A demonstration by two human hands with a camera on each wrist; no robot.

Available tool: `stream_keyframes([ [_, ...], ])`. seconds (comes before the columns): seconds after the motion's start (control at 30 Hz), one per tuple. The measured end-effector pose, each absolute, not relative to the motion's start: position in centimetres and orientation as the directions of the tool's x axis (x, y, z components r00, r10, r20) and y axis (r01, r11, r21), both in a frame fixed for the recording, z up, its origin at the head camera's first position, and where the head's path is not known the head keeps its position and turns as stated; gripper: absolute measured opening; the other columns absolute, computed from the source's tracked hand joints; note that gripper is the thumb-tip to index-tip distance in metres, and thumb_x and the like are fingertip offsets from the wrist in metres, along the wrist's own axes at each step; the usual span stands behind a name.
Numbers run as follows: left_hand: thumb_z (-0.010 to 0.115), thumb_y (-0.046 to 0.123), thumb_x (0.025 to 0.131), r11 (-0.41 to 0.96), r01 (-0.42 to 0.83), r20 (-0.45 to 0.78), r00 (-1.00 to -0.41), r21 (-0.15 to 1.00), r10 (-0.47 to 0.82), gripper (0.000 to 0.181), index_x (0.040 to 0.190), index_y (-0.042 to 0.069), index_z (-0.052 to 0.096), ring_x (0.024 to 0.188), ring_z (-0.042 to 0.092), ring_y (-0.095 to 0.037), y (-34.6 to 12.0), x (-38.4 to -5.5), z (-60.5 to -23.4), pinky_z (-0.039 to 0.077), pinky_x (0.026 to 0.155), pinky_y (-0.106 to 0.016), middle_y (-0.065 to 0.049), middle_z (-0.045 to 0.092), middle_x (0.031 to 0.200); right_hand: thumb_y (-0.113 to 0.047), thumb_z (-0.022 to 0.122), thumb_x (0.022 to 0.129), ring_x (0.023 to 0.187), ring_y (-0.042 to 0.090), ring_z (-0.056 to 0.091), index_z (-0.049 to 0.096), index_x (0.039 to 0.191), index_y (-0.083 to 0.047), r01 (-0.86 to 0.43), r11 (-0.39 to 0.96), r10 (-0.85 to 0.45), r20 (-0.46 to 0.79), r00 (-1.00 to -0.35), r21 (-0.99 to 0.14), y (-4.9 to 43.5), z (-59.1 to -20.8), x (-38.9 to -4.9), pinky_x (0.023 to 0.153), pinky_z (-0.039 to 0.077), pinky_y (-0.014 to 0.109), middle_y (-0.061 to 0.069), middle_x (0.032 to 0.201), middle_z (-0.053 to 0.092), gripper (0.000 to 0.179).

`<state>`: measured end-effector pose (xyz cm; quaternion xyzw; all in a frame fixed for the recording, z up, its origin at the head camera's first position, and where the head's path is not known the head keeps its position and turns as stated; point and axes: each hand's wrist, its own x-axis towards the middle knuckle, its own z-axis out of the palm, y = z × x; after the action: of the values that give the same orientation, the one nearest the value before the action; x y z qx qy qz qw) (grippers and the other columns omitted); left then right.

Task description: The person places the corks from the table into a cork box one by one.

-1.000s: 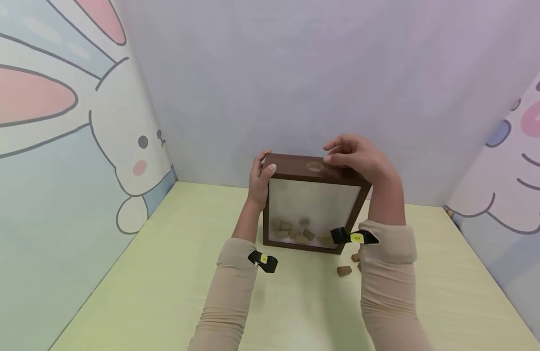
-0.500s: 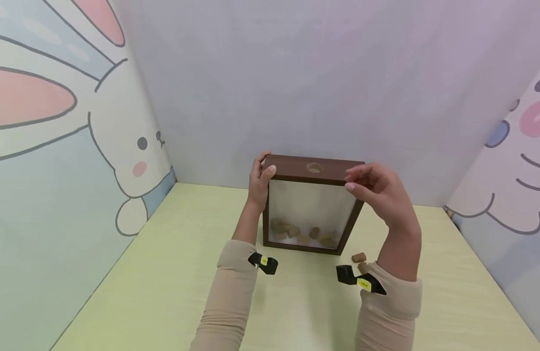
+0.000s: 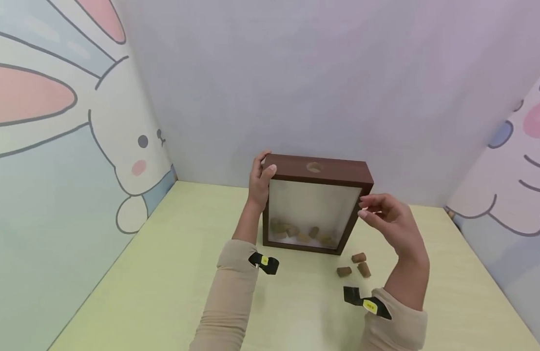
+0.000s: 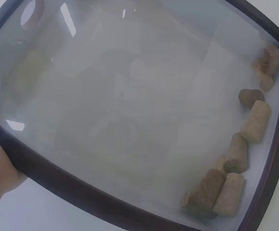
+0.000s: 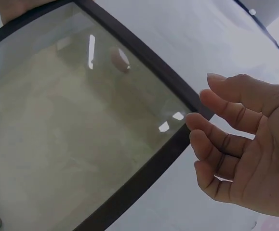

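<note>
A dark brown framed box (image 3: 292, 166) with a clear front stands upright on the table, a round hole (image 3: 315, 167) in its top. Several corks (image 4: 228, 192) lie along the bottom inside it. My left hand (image 3: 258, 185) grips the upper left corner of the box, thumb on the front edge. Beside the box's right side, in the air, is my right hand (image 3: 395, 222); its fingers are loosely bent and hold nothing, as the right wrist view (image 5: 245, 144) confirms. Three loose corks, one of them the nearest cork (image 3: 344, 271), lie on the table below that hand.
The pale yellow-green table (image 3: 164, 273) is bounded by a plain back wall (image 3: 296, 78). Side walls with cartoon rabbit prints stand at left (image 3: 121, 126) and right (image 3: 511, 161). The back wall is close behind the box.
My right hand has moved from above the box's top, by the hole, down and right past its corner. Corks inside have shifted slightly. My left hand keeps its grip.
</note>
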<state>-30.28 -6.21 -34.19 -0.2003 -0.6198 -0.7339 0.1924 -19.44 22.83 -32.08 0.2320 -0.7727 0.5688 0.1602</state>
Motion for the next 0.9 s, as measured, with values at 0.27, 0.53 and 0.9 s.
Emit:
stream_keyframes([
  [0.27,0.047,0.031,0.082,-0.165,0.509,0.517,-0.856,0.845,0.007,0.067,0.14,0.003,0.033,0.09,0.036,-0.015,-6.3,-29.2,-33.2,0.031,0.082,-0.032,-0.01,0.032,0.133,0.005,0.061,0.085,0.087,0.015,0.051,0.056,0.111,0.01,-0.431,0.2,-0.157,0.405,-0.901,-0.88,24.5,-35.4,-19.4,0.072,0.044,0.019,0.012,0.101,0.058,0.027],
  [0.53,0.047,0.031,0.082,-0.165,0.492,0.501,-0.865,0.855,0.016,0.066,0.139,0.002,0.033,0.089,0.037,-0.014,-6.4,-27.3,-31.8,0.031,0.083,-0.032,-0.003,0.039,0.108,-0.01,0.061,0.089,0.09,0.013,0.053,0.058,0.115,-0.001,-0.289,0.293,-0.126,0.263,-0.957,-0.911,26.1,-38.5,-19.0,0.075,0.044,0.019,0.013,0.107,0.056,0.028],
  [0.9,0.046,0.029,0.082,-0.163,0.488,0.497,-0.868,0.858,0.014,0.068,0.142,0.0,0.03,0.102,0.036,-0.015,-6.3,-27.4,-32.0,0.029,0.09,-0.035,-0.014,0.029,0.138,-0.026,0.06,0.091,0.096,0.01,0.055,0.052,0.124,-0.001,-0.112,0.382,-0.114,0.073,-0.991,-0.918,28.1,-41.8,-18.8,0.08,0.042,0.021,0.021,0.117,0.052,0.042],
])
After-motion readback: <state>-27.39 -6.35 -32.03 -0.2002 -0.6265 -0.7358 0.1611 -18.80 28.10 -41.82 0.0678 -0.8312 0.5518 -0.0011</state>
